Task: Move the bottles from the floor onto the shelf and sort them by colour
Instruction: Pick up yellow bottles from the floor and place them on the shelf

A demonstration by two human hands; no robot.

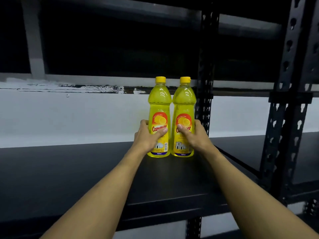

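Two yellow bottles stand upright and side by side on a matte black shelf [77,169], close enough that their bodies appear to touch, towards the back of the board and just left of a black perforated upright [204,104]. The left bottle [159,109] and the right bottle [184,107] match: yellow screw caps, clear bodies filled with yellow liquid, and red-and-yellow labels with a lemon picture. The left hand [146,137] grips the left bottle low on its label, thumb laid across the front and fingers curled round the far side. The right hand [195,135] grips the right bottle at the same height, thumb on the label, fingers wrapped behind. Both bare forearms reach in from the bottom of the view. The shelf board is dark and smooth, with a faint sheen along its front edge. A second perforated post [284,118] rises at the right, where another black board adjoins. Behind the rack runs a pale grey wall [69,118], topped by a scuffed band of patchy dark and white paint [77,86]. Above that the room falls into deep shadow beneath the underside of a higher shelf [120,7].
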